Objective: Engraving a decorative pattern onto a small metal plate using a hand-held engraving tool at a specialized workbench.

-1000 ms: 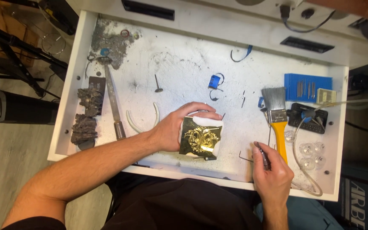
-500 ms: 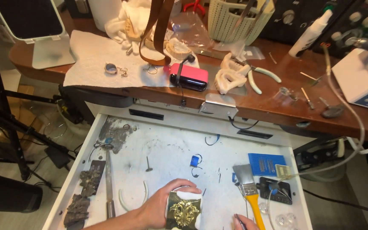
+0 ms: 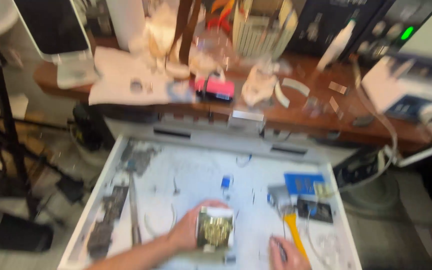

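Down at the near edge of the white tray (image 3: 126, 165) sits a small dark plate with gold ornament (image 3: 215, 228), lying flat on the tray floor, and the left hand (image 3: 188, 231) is on it, fingers curled over its left edge and top corner, pinning it more than lifting it. It looks thin and rigid, probably metal, so light to move but stiff; the gold relief reads as fine and scratchable, so the plain rim and corners seem the sound place to grip, never the raised middle. Just to the right, the right hand (image 3: 285, 253) is closed round something slim; the frame is too blurred to tell what. Beside it lies a yellow-handled brush (image 3: 288, 215), then a blue card (image 3: 303, 183) and a small blue clip (image 3: 226, 182). Dark metal scraps (image 3: 108, 215) line the tray's left side. Beyond, the brown bench (image 3: 296, 120) carries a red case (image 3: 215, 89) and white cloths (image 3: 121, 75).
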